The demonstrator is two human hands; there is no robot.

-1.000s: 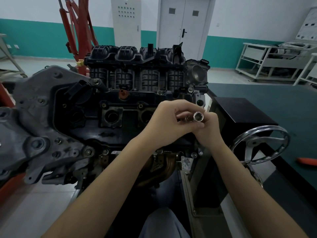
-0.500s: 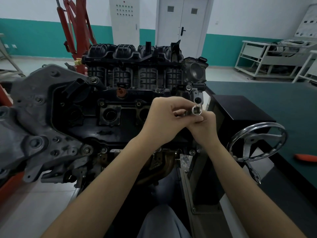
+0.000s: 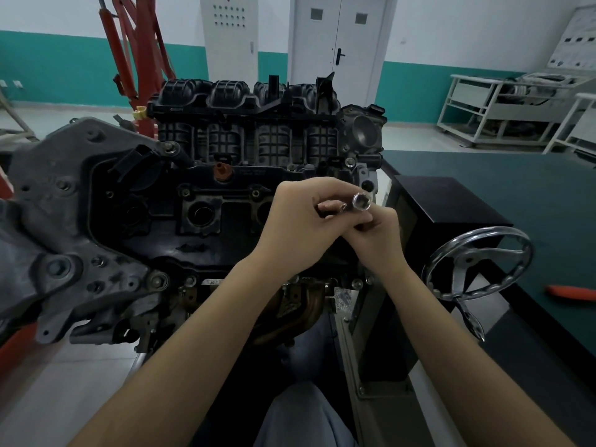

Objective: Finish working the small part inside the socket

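A small chrome socket [image 3: 361,201] with its open end facing me is held between both hands in front of the engine [image 3: 200,195]. My left hand [image 3: 300,227] curls its fingers round the socket and a short metal piece behind it. My right hand [image 3: 375,235] sits under and just right of it, its fingertips pinching the socket from below. Both hands hover over the right end of the black valve cover, apart from it.
The engine sits on a stand with a chrome handwheel [image 3: 477,262] at the right. A black box [image 3: 448,204] stands behind it beside a green-topped bench [image 3: 532,195] with an orange tool [image 3: 571,291]. A red hoist [image 3: 142,59] stands behind.
Both hands with the socket have shifted slightly up and away in the view. The fingers have turned a little round the socket; the grip is the same.
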